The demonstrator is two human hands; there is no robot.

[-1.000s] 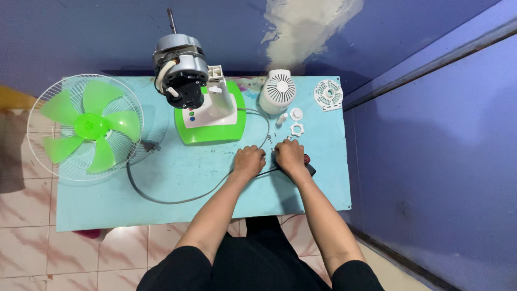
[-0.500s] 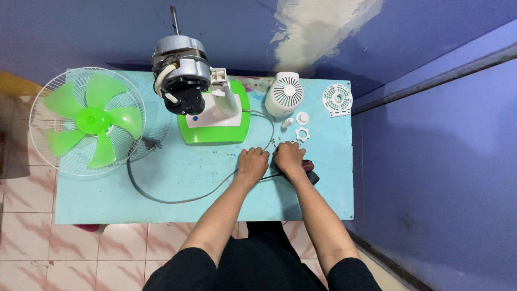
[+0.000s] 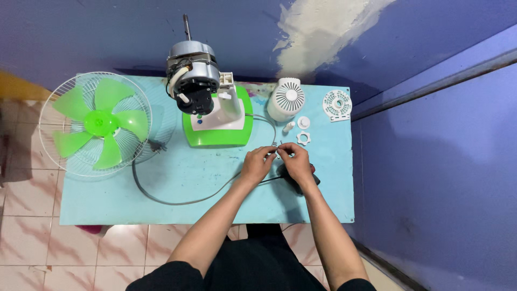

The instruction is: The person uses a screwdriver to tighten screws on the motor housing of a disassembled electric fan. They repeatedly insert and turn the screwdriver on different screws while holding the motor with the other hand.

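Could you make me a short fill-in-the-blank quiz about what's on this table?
1. The fan blades inside the wire guard are ____ in colour.
2. The left hand and right hand meet over the ____ table.
3. The grey power cord lies on the table in a ____.

Missing words: green; light blue; curve

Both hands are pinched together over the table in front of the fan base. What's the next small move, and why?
Probably keep the left hand steady and let the right hand work the tiny part pinched between the fingertips. It is too small to identify, and both hands meet on it above the table, near the grey cord.
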